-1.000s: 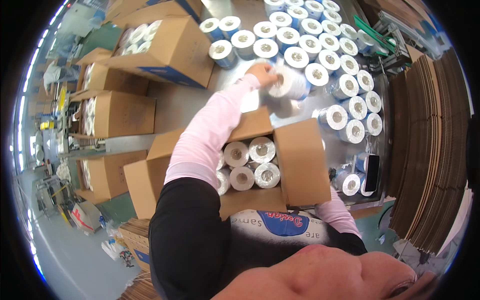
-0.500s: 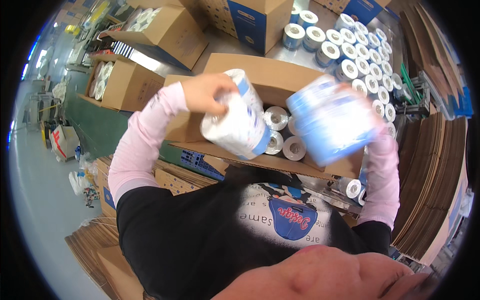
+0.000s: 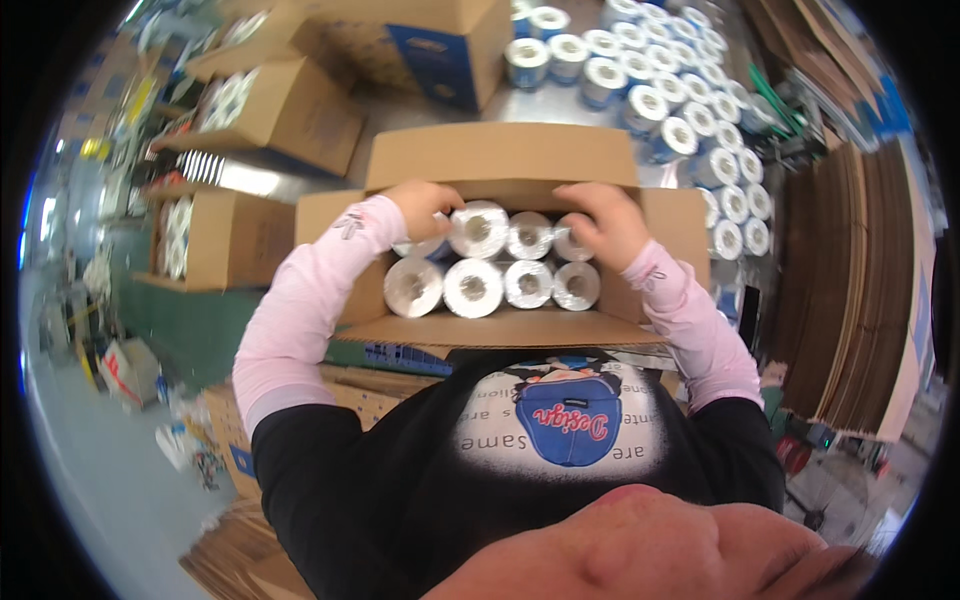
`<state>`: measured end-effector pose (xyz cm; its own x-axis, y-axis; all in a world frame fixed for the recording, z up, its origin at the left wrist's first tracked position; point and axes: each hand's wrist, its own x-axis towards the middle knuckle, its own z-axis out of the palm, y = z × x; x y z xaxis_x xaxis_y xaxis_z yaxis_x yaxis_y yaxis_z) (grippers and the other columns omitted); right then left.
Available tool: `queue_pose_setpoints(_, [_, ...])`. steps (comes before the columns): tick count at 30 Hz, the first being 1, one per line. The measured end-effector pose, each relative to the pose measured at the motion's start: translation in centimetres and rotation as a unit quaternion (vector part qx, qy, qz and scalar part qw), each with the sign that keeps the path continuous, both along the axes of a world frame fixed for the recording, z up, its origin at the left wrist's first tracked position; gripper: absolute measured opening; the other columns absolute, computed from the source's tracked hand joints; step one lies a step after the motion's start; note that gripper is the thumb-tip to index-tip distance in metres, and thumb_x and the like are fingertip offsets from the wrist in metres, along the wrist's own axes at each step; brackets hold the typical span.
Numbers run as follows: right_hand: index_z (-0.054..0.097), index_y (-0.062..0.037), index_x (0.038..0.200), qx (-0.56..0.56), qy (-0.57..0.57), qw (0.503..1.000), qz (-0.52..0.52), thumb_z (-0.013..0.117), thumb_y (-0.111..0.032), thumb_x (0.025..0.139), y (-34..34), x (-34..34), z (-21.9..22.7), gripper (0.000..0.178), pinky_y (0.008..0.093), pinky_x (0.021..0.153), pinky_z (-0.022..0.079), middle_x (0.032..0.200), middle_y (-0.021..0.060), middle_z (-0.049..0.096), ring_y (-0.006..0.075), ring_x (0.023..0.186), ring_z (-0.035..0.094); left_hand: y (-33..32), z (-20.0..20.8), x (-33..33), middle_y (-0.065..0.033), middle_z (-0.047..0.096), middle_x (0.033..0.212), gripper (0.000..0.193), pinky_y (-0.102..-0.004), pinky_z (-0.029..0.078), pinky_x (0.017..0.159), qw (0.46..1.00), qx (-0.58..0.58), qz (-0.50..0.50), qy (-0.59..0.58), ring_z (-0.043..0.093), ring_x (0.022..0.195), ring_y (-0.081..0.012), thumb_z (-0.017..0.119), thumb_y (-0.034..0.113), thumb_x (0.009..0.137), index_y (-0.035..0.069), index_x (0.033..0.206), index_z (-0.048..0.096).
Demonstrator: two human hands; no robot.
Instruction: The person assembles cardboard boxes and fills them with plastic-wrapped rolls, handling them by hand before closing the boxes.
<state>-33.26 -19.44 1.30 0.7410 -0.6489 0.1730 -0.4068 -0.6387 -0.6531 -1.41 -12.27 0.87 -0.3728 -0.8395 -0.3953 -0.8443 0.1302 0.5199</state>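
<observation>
In front of me is an open cardboard box [image 3: 500, 160] with several upright rolls wrapped in clear film, in two rows. My left hand [image 3: 422, 210] reaches over the box's left side, fingers and thumb apart, beside the far-row rolls such as this paper roll [image 3: 480, 228]. Over the right end is my right hand [image 3: 610, 225], fingers stretched toward the far wall, thumb near the roll [image 3: 572, 242] at the far right corner and partly covering it. Neither hand appears to grip a roll. In the near row, another paper roll [image 3: 472, 288] shows its round end.
Many blue-and-white rolls [image 3: 675, 135] stand on the metal table [image 3: 545, 110] at the far right. Other filled cartons [image 3: 310, 115] are at the far left. Stacked flat cardboard [image 3: 840, 290] rises at the right; a large carton [image 3: 440, 50] stands beyond the box.
The packs of rolls that both hands held above the box are now down inside it, filling both rows. My hands have come closer together and loosened. The view has shifted.
</observation>
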Motion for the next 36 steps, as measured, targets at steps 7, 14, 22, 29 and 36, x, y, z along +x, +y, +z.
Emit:
queue_pose_setpoints(7, [0.045,-0.0029,0.136,0.014,-0.068,0.976,-0.208,0.06,-0.019,0.084,1.4,-10.8,-7.4,0.056,0.0447,0.112,0.029,0.144,0.0217,0.038,0.0385,0.135,0.034,-16.1,-9.1,-9.8,-0.019,0.066,0.102,0.031,-0.0415,0.047,0.092,0.982,-0.177,0.071,0.004,0.061,0.099,-0.0354,0.056,0.019,0.084,0.006,0.11,0.065])
queue_pose_setpoints(14, [0.056,-0.0162,0.131,-0.011,0.11,0.895,-0.433,0.068,-0.026,0.081,-10.3,-26.6,-16.7,0.052,0.0472,0.111,0.029,0.142,0.0271,0.04,0.0455,0.133,0.033,-29.8,-17.9,-26.6,-0.0201,0.056,0.121,0.055,-0.0416,0.04,0.101,0.988,-0.15,-0.004,0.047,0.051,0.114,-0.0377,0.066,0.041,0.084,0.016,0.131,0.055])
queue_pose_setpoints(22, [0.053,-0.0239,0.135,0.084,0.406,0.815,-0.406,0.061,-0.057,0.08,-19.6,-28.8,-20.7,0.065,0.0599,0.112,0.015,0.134,0.0242,0.045,0.04,0.135,0.033,-37.8,-16.6,-38.5,-0.0162,0.052,0.133,0.07,-0.0465,0.038,0.102,0.953,0.015,0.124,-0.275,0.045,0.127,-0.0355,0.058,0.063,0.08,0.019,0.133,0.052])
queue_pose_setpoints(29, [0.062,-0.0175,0.122,0.108,0.394,0.813,-0.415,0.06,-0.055,0.081,-19.2,-26.1,-22.6,0.055,0.0604,0.108,0.02,0.131,0.0216,0.048,0.0375,0.131,0.038,-37.0,-16.0,-34.6,-0.0147,0.058,0.126,0.058,-0.041,0.045,0.097,0.954,0.038,0.138,-0.264,0.056,0.116,-0.0292,0.071,0.047,0.073,0.017,0.122,0.062])
queue_pose_setpoints(36, [0.059,-0.0119,0.122,0.023,0.262,0.913,-0.312,0.065,-0.047,0.082,-5.2,-19.2,-31.6,0.054,0.057,0.11,0.022,0.124,0.0212,0.053,0.0374,0.125,0.044,-33.0,-11.2,-26.4,-0.0122,0.068,0.104,0.05,-0.0345,0.05,0.089,0.98,-0.07,0.182,0.043,0.065,0.098,-0.0262,0.077,0.041,0.067,0.011,0.106,0.067])
